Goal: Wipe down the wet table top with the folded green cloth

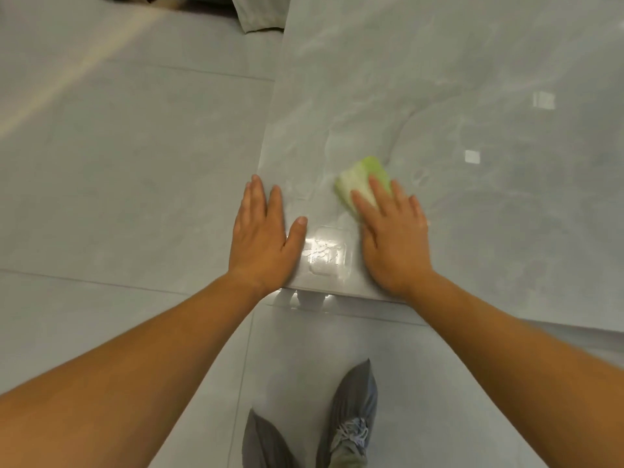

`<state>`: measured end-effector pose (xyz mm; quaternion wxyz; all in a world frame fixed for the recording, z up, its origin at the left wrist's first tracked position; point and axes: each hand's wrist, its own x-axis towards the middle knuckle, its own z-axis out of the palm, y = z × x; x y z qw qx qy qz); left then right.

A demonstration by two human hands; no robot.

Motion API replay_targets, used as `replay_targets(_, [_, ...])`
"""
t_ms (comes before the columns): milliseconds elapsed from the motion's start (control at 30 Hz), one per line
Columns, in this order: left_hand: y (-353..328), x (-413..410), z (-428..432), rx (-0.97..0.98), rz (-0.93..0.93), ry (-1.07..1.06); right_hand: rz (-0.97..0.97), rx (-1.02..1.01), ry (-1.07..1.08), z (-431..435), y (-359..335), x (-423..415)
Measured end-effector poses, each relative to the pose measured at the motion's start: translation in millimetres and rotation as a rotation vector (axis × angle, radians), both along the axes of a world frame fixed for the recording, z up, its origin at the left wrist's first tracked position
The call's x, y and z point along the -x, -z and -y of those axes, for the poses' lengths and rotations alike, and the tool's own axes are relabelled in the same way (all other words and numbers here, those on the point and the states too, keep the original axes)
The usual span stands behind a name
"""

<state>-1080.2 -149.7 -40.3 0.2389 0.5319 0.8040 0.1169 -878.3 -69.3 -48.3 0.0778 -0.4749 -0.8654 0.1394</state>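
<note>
flatly, right hand [393, 238] presses green cloth [363, 179].

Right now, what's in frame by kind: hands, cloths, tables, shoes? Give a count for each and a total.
Hands: 2, the left hand flat on the table corner and the right hand pressing the cloth
Green cloth: 1
Table top: 1
Shoes in grey covers: 2, left and right
Total: 6

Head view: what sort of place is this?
Probably an indoor room in a home or showroom: a glossy marble-look table top, matching large floor tiles, and shoe covers on the person's feet.
</note>
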Motion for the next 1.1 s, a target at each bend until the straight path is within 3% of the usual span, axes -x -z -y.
replay_targets(67, [-2,0,-1,0.011,0.014,-0.004,0.018,-0.017,-0.253,19,1,-19])
replay_targets(133, [-6,0,-2,0.023,0.029,-0.011,0.018,0.014,-0.370,10,-1,-36])
replay_targets(333, [-21,-4,-12,0.082,0.022,-0.031,-0.029,0.071,-0.095,-32,-1,-18])
replay_targets(567, [-47,-40,-43,-0.020,0.080,0.036,-0.012,0.041,-0.329,-13,-8,-69])
replay_targets(767, [-62,-87,-64,0.069,0.342,-0.045,-0.135,0.214,-0.111,-8,-25,-76])
replay_targets(967, [-58,-100,-87,0.211,0.366,-0.180,-0.004,0.299,0.077,-18,-39,-70])
replay_targets(1100, [-66,-101,-90,0.245,0.627,-0.247,0.044,0.468,0.129,-20,-49,-75])
